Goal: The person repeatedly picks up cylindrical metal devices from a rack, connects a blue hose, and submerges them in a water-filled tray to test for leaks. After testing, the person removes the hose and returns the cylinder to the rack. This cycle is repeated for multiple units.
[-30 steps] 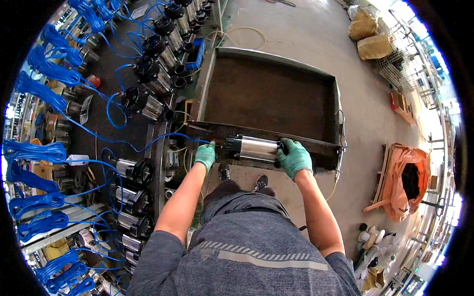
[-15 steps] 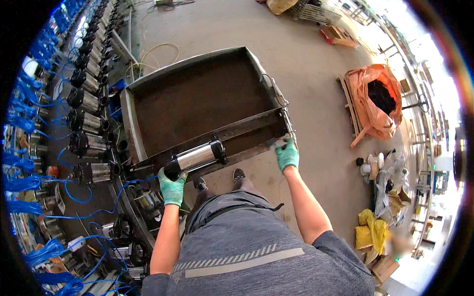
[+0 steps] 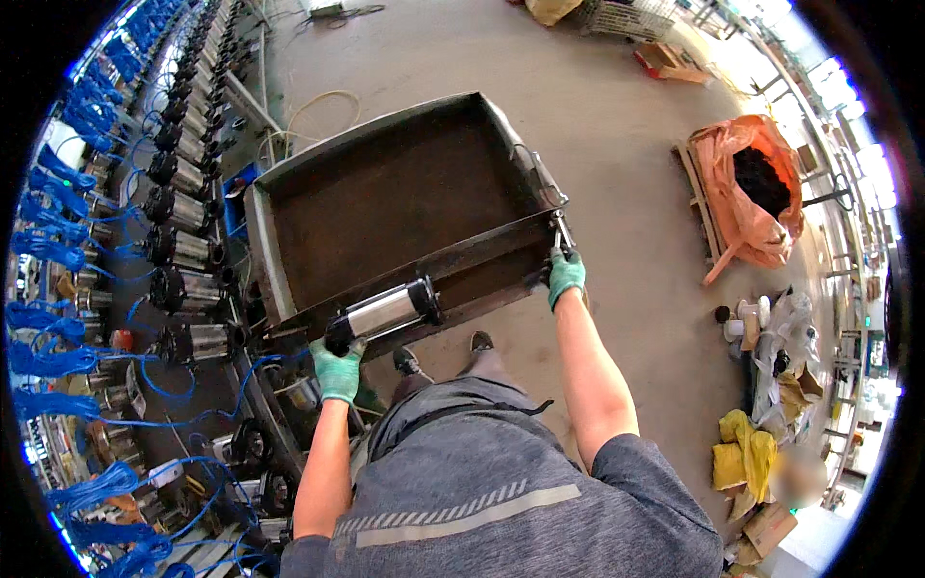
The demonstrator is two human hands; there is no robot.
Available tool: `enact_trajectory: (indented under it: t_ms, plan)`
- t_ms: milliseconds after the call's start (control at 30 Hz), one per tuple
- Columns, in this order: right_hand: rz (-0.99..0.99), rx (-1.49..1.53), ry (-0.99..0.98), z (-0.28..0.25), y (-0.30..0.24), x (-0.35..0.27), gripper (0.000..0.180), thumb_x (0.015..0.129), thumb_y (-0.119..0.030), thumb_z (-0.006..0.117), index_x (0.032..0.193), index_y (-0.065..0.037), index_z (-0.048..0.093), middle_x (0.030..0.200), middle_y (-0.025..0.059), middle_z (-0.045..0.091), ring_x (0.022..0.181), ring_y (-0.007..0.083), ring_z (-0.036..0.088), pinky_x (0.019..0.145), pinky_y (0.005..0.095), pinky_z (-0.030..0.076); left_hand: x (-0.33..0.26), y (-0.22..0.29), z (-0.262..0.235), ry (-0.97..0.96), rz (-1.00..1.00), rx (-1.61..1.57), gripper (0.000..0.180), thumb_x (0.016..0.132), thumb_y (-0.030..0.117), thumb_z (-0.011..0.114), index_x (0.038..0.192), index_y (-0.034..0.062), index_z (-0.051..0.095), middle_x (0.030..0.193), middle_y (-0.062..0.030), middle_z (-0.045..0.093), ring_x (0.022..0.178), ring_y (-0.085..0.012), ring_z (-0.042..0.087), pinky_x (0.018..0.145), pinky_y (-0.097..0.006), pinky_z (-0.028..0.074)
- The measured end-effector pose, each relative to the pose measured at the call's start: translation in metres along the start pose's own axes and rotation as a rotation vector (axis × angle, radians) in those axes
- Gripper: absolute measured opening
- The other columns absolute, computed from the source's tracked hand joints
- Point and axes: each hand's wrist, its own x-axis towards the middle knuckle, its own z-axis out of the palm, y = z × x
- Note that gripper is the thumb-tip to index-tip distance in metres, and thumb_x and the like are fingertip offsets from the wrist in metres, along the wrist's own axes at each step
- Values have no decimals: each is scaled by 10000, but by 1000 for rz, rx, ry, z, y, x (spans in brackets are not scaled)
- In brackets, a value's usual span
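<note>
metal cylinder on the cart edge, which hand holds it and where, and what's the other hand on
The left hand grips the metal cylinder at its near, dark end cap. The right hand grips the cart at its corner.

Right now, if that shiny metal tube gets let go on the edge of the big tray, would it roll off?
Probably. The metal cylinder is round and rests on the narrow rim of the tray, steadied only by the left hand. It looks solid, likely heavy and stiff. Its polished side may be slippery, though the gloves should help.
</note>
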Motion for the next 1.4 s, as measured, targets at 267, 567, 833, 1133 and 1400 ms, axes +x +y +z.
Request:
enact_trajectory:
  t_ms: [267,567,833,1133,1400]
  plan:
    - [-52,-254,-542,28,-59,-115,185,1021,-178,627,1161,-79,698,784,-20,625,598,89,522,516,261,437,-4,16,-3,0,-17,3,647,754,187,926,1207,8,501,1140,-138,660,995,-232,632,931,-367,520]
    - [-121,-553,-894,61,-38,-139,200,1024,-172,628,1188,-68,674,863,1,670,696,103,541,630,292,482,3,-1,0,-43,-8,17,695,788,315,920,1236,22,477,1126,-122,650,1015,-236,620,944,-373,504]
    - [-108,-575,-919,80,-30,-124,196,1024,-176,604,1166,-65,679,871,24,676,716,125,558,646,313,492,3,0,0,-27,-17,-9,733,748,285,944,1268,-12,521,1174,-137,668,1029,-252,625,972,-385,500]
    - [-646,-1334,-939,99,-12,-95,388,1075,-296,372,1220,-65,647,1191,214,684,1051,438,661,886,520,541,3,6,1,-43,-62,-108,646,762,213,919,1217,-2,515,1145,-144,671,1019,-238,637,949,-381,513]
    - [-178,-814,-741,96,2,-101,309,1064,-321,499,1161,-60,633,986,159,692,869,350,644,814,444,519,5,-9,3,-29,-30,-82,615,736,138,921,1172,18,505,1127,-119,659,1005,-236,634,940,-373,514]
